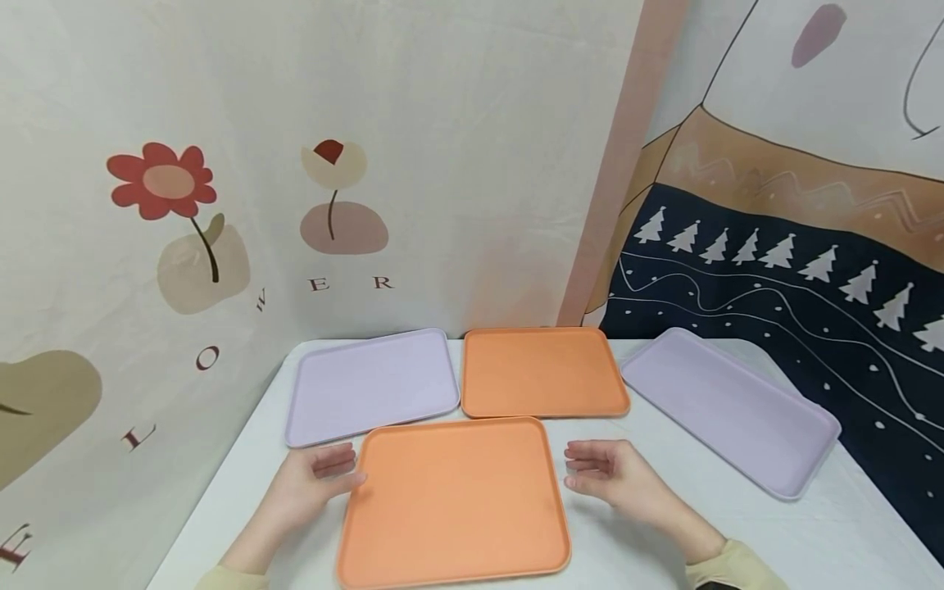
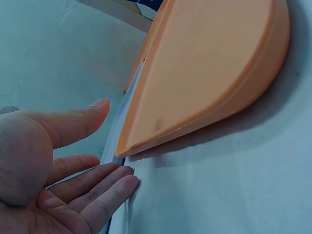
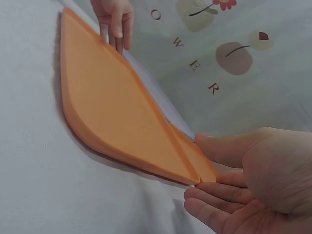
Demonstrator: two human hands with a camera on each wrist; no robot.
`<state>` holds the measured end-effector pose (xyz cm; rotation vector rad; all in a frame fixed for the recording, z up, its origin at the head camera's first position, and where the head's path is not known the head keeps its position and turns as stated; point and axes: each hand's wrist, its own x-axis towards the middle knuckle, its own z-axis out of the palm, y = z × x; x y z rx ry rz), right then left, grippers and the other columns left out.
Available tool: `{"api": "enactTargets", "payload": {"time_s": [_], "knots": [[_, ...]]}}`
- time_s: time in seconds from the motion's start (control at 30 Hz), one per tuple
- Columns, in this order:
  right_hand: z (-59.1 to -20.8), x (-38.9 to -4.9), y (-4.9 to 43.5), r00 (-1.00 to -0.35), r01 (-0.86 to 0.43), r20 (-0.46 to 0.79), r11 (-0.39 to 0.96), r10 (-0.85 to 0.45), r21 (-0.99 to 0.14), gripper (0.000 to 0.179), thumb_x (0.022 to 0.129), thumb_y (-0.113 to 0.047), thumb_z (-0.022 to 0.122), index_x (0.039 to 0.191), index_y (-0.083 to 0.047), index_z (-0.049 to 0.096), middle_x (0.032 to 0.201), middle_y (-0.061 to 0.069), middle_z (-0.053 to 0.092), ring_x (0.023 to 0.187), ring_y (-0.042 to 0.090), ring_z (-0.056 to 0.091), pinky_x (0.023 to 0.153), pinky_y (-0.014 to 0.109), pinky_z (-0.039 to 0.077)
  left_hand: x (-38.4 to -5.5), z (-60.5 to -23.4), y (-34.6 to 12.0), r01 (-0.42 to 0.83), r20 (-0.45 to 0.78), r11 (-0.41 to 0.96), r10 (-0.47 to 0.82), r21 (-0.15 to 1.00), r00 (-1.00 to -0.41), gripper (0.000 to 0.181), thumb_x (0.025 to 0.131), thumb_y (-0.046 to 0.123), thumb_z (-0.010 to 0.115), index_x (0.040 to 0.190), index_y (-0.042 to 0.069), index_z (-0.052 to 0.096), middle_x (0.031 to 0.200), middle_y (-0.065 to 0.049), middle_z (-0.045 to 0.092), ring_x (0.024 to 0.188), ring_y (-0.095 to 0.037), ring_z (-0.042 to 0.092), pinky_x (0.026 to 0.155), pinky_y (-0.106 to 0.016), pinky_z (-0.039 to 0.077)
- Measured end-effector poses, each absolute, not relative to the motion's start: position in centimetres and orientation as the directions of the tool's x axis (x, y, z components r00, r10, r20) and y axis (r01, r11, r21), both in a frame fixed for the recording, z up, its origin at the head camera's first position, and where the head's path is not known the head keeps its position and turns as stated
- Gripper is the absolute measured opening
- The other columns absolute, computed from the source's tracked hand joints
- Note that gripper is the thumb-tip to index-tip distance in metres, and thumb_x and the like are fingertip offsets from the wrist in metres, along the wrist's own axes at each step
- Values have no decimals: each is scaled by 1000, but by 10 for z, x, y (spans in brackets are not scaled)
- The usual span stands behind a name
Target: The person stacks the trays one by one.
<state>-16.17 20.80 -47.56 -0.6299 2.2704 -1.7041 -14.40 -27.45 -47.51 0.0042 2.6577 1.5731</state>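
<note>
An orange tray (image 1: 453, 500) lies flat near the table's front, between two bare hands. My left hand (image 1: 313, 483) is beside its left edge, fingers fairly straight and thumb close to the rim; the left wrist view shows the thumb apart from the fingers with nothing held. Right of the tray, with a gap of table between, hovers my right hand (image 1: 615, 475), fingers extended. In the right wrist view that right hand (image 3: 258, 185) holds nothing, and the orange tray (image 3: 107, 97) lies beyond it.
Behind the front tray lie a lilac tray (image 1: 372, 385) at left and a second orange tray (image 1: 542, 373). Another lilac tray (image 1: 737, 414) sits slanted at the right. All rest on a white-covered table (image 1: 243, 459). Printed cloths (image 1: 457, 164) hang behind.
</note>
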Motion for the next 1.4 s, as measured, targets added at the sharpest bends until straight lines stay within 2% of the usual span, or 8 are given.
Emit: {"api": "enactTargets", "payload": {"time_s": [0.2, 0.3, 0.47, 0.63, 0.87, 1.1, 1.4], "knots": [[-478, -160, 204, -878, -159, 40, 212, -477, -964, 53, 96, -5, 76, 133, 26, 53, 129, 37, 63, 118, 50, 65, 93, 28, 61, -143, -477, -278, -55, -61, 488, -5, 871, -998, 61, 86, 12, 90, 132, -17, 63, 125, -27, 71, 117, -38, 70, 92, -21, 57], [-478, -159, 202, -876, -136, 21, 205, -482, -969, 53, 96, -4, 76, 133, 27, 53, 125, 35, 67, 115, 47, 67, 92, 28, 61, -142, -478, -279, -73, -71, 490, -23, 869, -997, 60, 86, 11, 90, 132, -17, 63, 124, -26, 71, 116, -37, 71, 89, -17, 56], [-478, -159, 200, -881, -102, -11, 212, -474, -972, 54, 96, -4, 77, 132, 27, 53, 121, 31, 69, 113, 42, 69, 91, 26, 61, -141, -479, -280, -100, -92, 483, -41, 870, -995, 58, 85, 10, 90, 129, -17, 65, 121, -25, 73, 110, -33, 74, 86, -24, 62], [-479, -161, 198, -884, -92, -22, 219, -467, -971, 53, 96, -4, 76, 132, 27, 53, 120, 29, 70, 110, 37, 71, 89, 26, 62, -141, -479, -279, -114, -118, 490, -23, 865, -993, 55, 85, 12, 90, 127, -16, 66, 116, -22, 75, 104, -28, 76, 83, -25, 62], [-482, -164, 194, -875, -78, -31, 203, -483, -976, 52, 96, 0, 75, 131, 29, 52, 120, 31, 70, 110, 41, 70, 88, 25, 62, -141, -479, -275, -136, -147, 490, -15, 861, -989, 46, 84, 8, 90, 119, -16, 71, 115, -22, 75, 103, -26, 75, 80, -27, 64], [-483, -163, 189, -891, -14, -73, 189, -448, -982, 53, 93, 2, 76, 131, 30, 51, 118, 29, 70, 108, 39, 70, 85, 26, 63, -142, -481, -273, -139, -164, 471, 13, 871, -986, 45, 83, 3, 88, 118, -18, 69, 103, -21, 77, 97, -30, 76, 77, -32, 65], [-481, -161, 180, -916, 92, -160, 195, -367, -976, 51, 91, 7, 75, 131, 28, 52, 110, 18, 72, 99, 26, 69, 79, 25, 62, -142, -486, -268, -130, -136, 477, -23, 869, -990, 40, 81, -4, 86, 116, -16, 71, 102, -20, 78, 97, -29, 76, 77, -26, 63]]}}
